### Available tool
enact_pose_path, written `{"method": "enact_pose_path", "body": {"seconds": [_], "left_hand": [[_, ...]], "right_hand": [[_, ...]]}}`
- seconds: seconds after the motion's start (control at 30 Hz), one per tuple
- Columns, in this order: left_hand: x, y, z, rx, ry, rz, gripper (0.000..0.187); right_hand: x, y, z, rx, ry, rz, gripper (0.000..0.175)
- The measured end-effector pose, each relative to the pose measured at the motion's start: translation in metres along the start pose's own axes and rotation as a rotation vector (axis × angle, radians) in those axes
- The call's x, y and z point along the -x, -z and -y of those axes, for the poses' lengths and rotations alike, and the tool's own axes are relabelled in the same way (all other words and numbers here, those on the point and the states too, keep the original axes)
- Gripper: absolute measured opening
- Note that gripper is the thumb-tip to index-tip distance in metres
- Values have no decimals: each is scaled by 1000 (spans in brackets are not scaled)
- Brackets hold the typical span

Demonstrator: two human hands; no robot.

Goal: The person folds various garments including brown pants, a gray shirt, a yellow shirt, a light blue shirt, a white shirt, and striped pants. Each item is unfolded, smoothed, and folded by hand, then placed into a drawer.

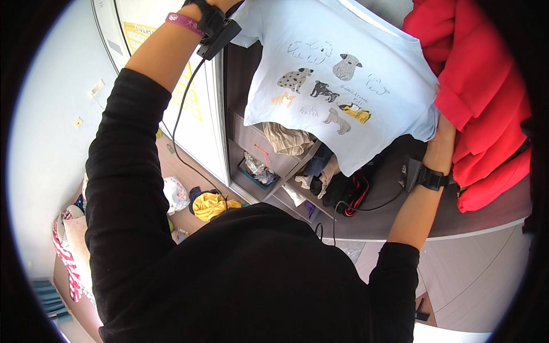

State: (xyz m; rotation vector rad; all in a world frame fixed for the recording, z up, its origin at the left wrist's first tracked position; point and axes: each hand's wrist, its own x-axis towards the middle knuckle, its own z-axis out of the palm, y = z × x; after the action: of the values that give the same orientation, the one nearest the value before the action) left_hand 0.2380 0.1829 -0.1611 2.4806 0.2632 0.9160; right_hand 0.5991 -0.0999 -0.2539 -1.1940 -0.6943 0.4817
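Note:
A light blue T-shirt (317, 77) with printed dogs and some writing hangs spread out before me, in front of a wardrobe. My left hand (229, 4) is raised at the top edge, by one sleeve; its fingers lie mostly beyond the picture, so its grip cannot be made out. My right hand (439, 115) is at the other sleeve, mostly hidden by the shirt and by red garments, with the cloth held against it. Each wrist wears a black strapped device with a cable.
Red garments (484, 85) hang at the right. Below the shirt are a drawer unit (246, 137), folded beige clothing (287, 139) and dark clothes (343, 193) on a shelf. A white sliding door (206, 141) stands left. A yellow garment (212, 206) and a plastic bag (176, 195) lie on the floor.

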Motion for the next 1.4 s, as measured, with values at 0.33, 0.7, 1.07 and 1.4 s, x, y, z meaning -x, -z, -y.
{"method": "enact_pose_path", "body": {"seconds": [0.33, 0.7, 1.07, 1.4], "left_hand": [[34, -11, -51, -23, -11, 61, 25], [69, 6, -83, -282, 101, 29, 18], [96, 41, -33, -323, 168, 227, 34], [110, 44, -71, -598, 304, 106, 27]], "right_hand": [[26, -52, -49, 287, -42, 735, 59], [57, -85, -81, 389, 172, 657, 18], [5, -70, -13, 588, 317, 498, 31], [-21, -58, -4, 943, 646, 536, 25]]}}
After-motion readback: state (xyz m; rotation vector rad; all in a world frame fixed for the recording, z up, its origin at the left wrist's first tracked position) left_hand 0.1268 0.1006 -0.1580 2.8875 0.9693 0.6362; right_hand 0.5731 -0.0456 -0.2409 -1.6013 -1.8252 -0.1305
